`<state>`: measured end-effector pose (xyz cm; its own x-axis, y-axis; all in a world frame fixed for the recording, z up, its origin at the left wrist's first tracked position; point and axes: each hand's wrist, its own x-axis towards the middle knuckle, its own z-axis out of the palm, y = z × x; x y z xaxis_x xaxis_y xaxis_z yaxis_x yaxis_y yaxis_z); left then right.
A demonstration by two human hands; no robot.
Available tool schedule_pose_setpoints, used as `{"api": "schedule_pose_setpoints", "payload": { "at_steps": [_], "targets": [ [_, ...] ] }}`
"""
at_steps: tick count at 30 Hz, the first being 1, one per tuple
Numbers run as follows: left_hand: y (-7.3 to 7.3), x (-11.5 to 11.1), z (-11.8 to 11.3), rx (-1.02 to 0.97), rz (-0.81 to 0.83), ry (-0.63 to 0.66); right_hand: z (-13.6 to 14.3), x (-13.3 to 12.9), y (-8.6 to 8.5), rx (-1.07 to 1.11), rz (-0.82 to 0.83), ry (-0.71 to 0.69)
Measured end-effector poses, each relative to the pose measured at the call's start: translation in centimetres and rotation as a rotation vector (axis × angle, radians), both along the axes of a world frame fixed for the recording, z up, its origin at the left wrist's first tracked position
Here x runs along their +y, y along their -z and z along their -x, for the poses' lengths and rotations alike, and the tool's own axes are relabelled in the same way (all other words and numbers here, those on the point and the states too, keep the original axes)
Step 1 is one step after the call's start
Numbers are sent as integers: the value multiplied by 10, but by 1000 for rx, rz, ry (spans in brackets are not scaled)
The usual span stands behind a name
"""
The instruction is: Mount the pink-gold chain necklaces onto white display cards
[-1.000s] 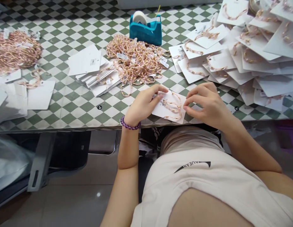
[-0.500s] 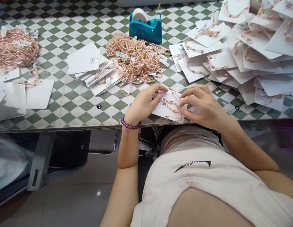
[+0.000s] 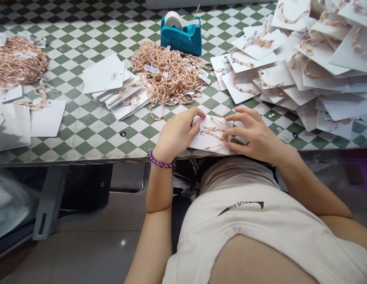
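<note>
At the table's front edge lies a white card (image 3: 214, 146) with rows of a pink and gold beaded necklace (image 3: 213, 129) across its face. My left hand (image 3: 179, 130) grips the card's left side, its thumb on top and its other fingers partly hidden. A purple bead bracelet (image 3: 160, 161) circles that wrist. My right hand (image 3: 251, 134) is open, fingers spread, with its fingertips touching the card's right edge and the strand there. Just beyond the hands is a heap of similar beaded strands (image 3: 168, 75) with small paper tags.
A teal tape dispenser (image 3: 182, 37) stands behind the heap. Stacked white cards (image 3: 103, 75) sit left of it. Carded necklaces (image 3: 308, 75) pile up at the right. Another bead heap (image 3: 19, 63) and more cards (image 3: 49, 118) lie far left on the checkered table (image 3: 91, 138).
My right hand's fingers have spread and shifted slightly at the card's right edge. The left hand stays at the card's left side. The whole view has moved a little.
</note>
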<state>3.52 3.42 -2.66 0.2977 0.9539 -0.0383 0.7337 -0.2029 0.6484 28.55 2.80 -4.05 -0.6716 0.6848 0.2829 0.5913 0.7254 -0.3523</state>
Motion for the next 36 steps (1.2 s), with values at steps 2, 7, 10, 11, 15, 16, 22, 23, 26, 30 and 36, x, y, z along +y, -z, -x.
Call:
{"api": "schedule_pose_setpoints", "payload": {
  "at_steps": [2,7,10,11,15,16,22,23,26,30,36],
  "targets": [
    [-4,-5,0,45,-87,-24,1,1,2,18,-18,-15],
    [-2,-3,-8,12,-206,242,2,2,3,14,-31,-20],
    [8,1,-13,24,-171,331,1,2,2,13,-25,-22],
    [10,2,-13,28,-171,327,1,2,2,13,-24,-22],
    [14,3,-12,9,-201,311,-1,3,1,-13,-38,-19],
    [14,3,-11,-2,-206,311,-1,3,1,-20,-49,-21],
    [17,3,-10,-70,-280,296,-1,3,0,-30,-83,-32],
    [18,3,-10,-76,-292,299,-1,3,0,-32,-81,-30],
    [19,3,-11,-88,-314,309,0,3,1,-29,-97,-29],
    [18,3,-11,-78,-319,310,1,4,6,22,-152,-57],
    [17,3,-10,-75,-309,309,5,4,10,89,-205,-90]
  ]
}}
